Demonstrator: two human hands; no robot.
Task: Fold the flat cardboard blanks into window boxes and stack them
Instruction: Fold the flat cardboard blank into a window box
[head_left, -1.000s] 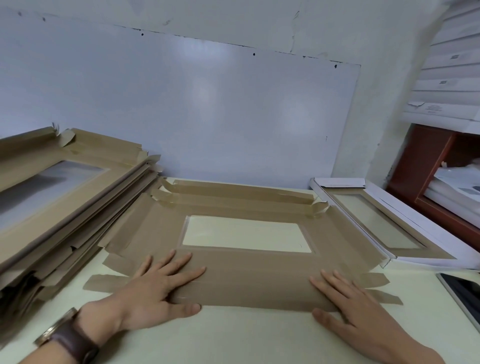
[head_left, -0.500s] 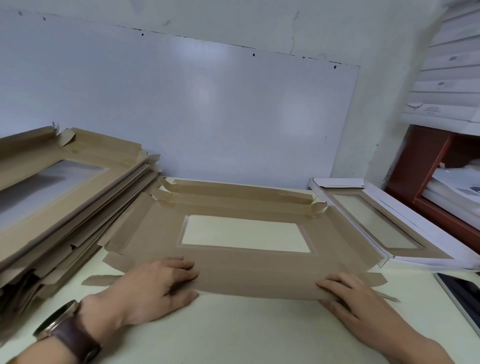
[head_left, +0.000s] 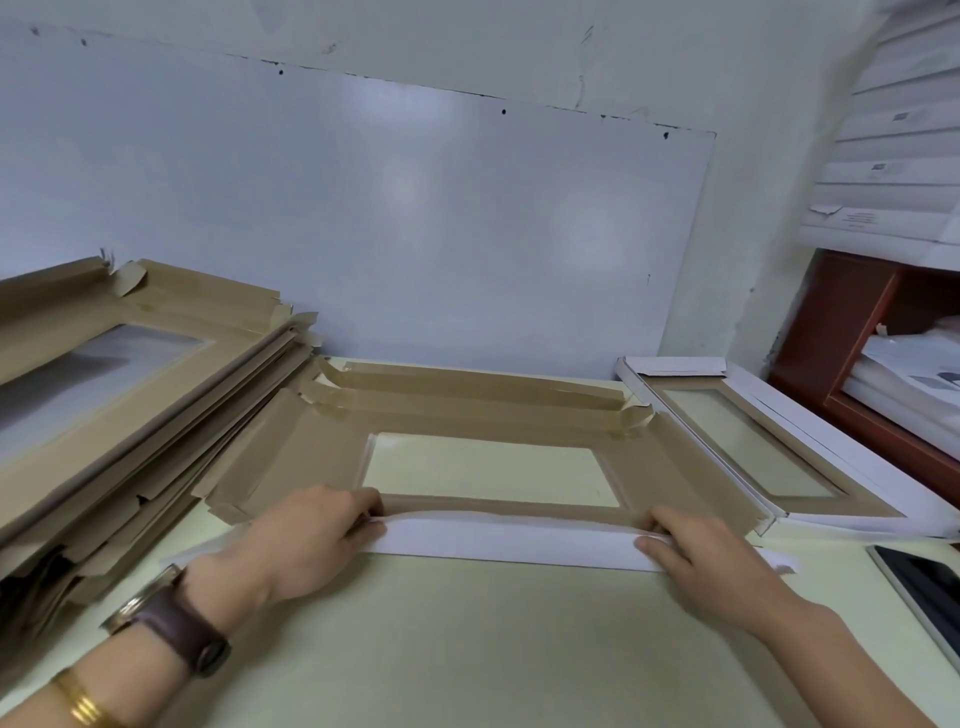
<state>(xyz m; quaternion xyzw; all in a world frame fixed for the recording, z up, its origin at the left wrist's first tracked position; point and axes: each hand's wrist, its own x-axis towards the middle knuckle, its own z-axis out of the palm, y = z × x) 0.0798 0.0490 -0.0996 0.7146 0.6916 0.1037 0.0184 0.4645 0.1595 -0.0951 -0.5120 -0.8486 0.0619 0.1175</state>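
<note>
A brown cardboard blank (head_left: 311, 457) with a clear window lies flat on the pale table (head_left: 467, 649), its near flap (head_left: 509, 543) turned over so the white side shows. That flap is pinched at its ends by the left hand (head_left: 317, 540) and right hand (head_left: 706, 561), fingers curled. A stack of blanks (head_left: 104, 395) sits left, a folded box (head_left: 769, 452) right.

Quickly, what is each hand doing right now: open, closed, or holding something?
Left hand: closed on the near flap of the cardboard blank, at its left end.
Right hand: closed on the same flap, at its right end.
</note>
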